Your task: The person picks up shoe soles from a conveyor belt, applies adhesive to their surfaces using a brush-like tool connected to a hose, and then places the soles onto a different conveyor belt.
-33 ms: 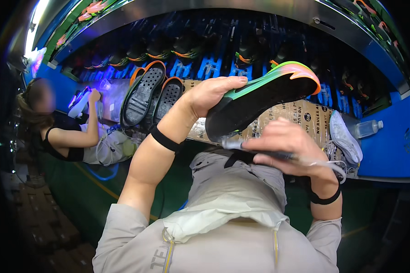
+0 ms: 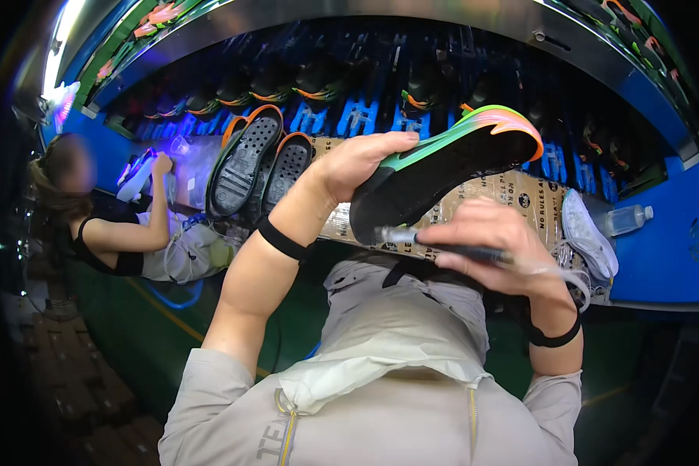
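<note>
The blue tabletop [image 2: 656,264] runs across the scene, partly covered by printed brown cardboard [image 2: 532,194] under glossy, creased clear plastic. At its left stand black footbeds [image 2: 245,171] with rounded ends, ribbed and dotted with small round holes, some edged in orange. The shoe sole [image 2: 443,182] is held up above the cardboard, tilted, its smooth matte-black inner face toward the wearer. Its raised wall curls around the far end in glossy green and coral, cut into flame-like points, with a thin bright rim.

The left hand [image 2: 361,165] grips the sole by its left side: the thumb lies along the green wall, and the other fingers go behind it, hidden, so their exact spread cannot be told. A white shoe [image 2: 588,233] with a textured surface rests at the right. The right hand [image 2: 485,245], somewhat blurred, is apart from the sole on its near right; its fingers are curled tightly around a slim tool [image 2: 474,253] with a dark, rounded handle. The tool's pale tip is at the near end of the sole; contact is too blurred to judge. A clear plastic bottle [image 2: 627,220] lies beside the white shoe.
</note>
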The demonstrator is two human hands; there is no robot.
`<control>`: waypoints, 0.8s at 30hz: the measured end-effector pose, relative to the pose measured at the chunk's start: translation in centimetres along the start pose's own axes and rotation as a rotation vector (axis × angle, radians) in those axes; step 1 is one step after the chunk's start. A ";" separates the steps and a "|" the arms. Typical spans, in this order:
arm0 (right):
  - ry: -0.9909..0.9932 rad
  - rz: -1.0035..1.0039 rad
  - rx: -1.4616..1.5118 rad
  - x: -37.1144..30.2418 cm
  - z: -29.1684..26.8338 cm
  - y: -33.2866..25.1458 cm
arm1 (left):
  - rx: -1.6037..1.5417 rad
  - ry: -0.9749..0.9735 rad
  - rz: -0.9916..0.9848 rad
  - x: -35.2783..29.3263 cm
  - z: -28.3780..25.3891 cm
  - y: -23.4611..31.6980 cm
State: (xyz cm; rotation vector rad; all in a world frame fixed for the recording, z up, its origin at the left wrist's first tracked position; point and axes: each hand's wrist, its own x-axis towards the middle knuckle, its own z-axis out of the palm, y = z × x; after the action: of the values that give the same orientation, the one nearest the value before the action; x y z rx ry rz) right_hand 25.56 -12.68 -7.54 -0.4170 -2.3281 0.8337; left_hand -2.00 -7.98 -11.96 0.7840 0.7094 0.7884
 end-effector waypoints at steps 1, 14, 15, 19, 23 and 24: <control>-0.013 0.064 0.038 0.1 -0.5 0.3 | -0.097 -0.122 -0.015 0.0 -1.3 -0.8; 0.884 0.227 0.292 -5.1 -0.6 6.7 | -0.545 -0.027 0.163 -5.3 0.8 -2.9; 0.953 0.204 0.369 -5.8 -0.2 7.2 | -0.448 -0.195 0.256 -5.4 1.6 0.2; 0.963 0.296 0.409 -7.9 0.9 8.1 | -0.032 -0.400 0.567 -2.0 4.1 13.8; 0.904 0.291 0.276 -7.2 2.6 7.4 | -0.492 -0.215 0.783 3.0 3.4 20.1; 0.869 0.361 0.247 -7.9 2.7 6.9 | -0.745 -0.037 0.623 3.3 4.6 19.9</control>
State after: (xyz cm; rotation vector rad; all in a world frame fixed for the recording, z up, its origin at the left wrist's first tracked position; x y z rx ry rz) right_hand 30.34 -12.54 -17.25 -0.8951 -1.3515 0.8601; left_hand -3.44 2.49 5.84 0.3182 0.0818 1.4826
